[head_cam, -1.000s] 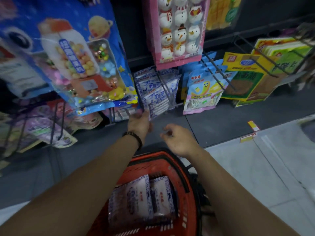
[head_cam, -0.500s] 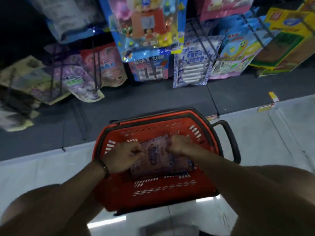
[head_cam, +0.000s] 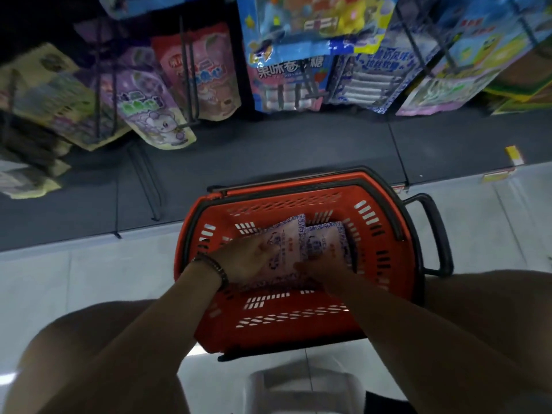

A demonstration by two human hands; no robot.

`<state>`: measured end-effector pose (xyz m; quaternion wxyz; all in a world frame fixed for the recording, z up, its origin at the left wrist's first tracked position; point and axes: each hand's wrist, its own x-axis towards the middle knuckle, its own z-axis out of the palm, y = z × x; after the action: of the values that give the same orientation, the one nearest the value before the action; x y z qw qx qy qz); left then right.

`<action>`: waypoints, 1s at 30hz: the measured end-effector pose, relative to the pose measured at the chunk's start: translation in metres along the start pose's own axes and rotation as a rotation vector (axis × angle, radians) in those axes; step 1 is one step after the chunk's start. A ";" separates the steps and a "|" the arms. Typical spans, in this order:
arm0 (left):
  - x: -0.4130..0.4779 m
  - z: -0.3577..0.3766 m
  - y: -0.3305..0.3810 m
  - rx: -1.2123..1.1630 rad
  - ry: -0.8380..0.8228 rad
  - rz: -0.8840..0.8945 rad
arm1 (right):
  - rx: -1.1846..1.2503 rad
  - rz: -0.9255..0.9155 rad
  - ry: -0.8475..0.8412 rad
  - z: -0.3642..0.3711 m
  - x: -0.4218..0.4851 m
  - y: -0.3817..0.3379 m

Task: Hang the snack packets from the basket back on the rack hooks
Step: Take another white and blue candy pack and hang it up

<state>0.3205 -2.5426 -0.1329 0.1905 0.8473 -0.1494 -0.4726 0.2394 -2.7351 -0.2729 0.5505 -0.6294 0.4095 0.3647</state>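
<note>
Rack point(head_cam: 187, 85) is hanging bags point(head_cam: 155, 109) across the top of frame. Orange basket point(head_cam: 298, 333) is sitting centre frame on the floor point(head_cam: 74, 279), with snack packets point(head_cam: 286, 243) lying inside. Left hand point(head_cam: 245, 261) and right hand point(head_cam: 322, 270) are both gripping the packets, fingers curled over their near edges.

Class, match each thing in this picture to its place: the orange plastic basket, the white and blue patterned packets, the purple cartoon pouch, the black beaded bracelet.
Things:
1. orange plastic basket
2. white and blue patterned packets
3. purple cartoon pouch
4. black beaded bracelet

Places:
A. round the left wrist
B. on the pale tiled floor
C. hanging on the dark wire rack
D. inside the basket

Pairs: 1-B, 2-D, 3-C, 4-A.
</note>
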 end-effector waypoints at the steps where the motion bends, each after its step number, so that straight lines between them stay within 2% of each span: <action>1: 0.002 0.000 -0.003 0.001 -0.014 -0.017 | -0.019 -0.015 -0.020 0.002 -0.001 0.000; 7: 0.008 0.003 -0.023 0.002 0.024 -0.084 | -0.057 -0.089 0.041 0.012 -0.026 -0.020; 13: -0.004 0.006 -0.030 -0.099 0.216 -0.042 | -0.306 -0.210 0.099 -0.017 -0.075 -0.068; 14: -0.009 0.007 -0.028 -0.108 0.256 -0.031 | -0.291 -0.217 0.094 -0.024 -0.087 -0.077; 17: -0.031 0.009 -0.009 -0.139 0.349 0.035 | -0.171 -0.253 -0.072 -0.057 -0.127 -0.098; 20: -0.055 0.013 0.000 -0.208 0.461 0.089 | -0.418 -0.489 -0.158 -0.090 -0.164 -0.099; 22: -0.070 0.020 0.000 -0.339 0.510 0.134 | -0.463 -0.647 -0.199 -0.111 -0.182 -0.089; 27: -0.093 0.038 0.019 -0.536 0.460 0.244 | -0.252 -0.738 -0.415 -0.140 -0.219 -0.067; 30: -0.105 0.037 0.041 -0.694 0.510 0.254 | -0.170 -0.696 -0.477 -0.149 -0.230 -0.066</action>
<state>0.2325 -2.5397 -0.0539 0.5505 0.7978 -0.0331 -0.2437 0.2094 -2.8530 -0.0181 0.6664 -0.6710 0.0025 0.3251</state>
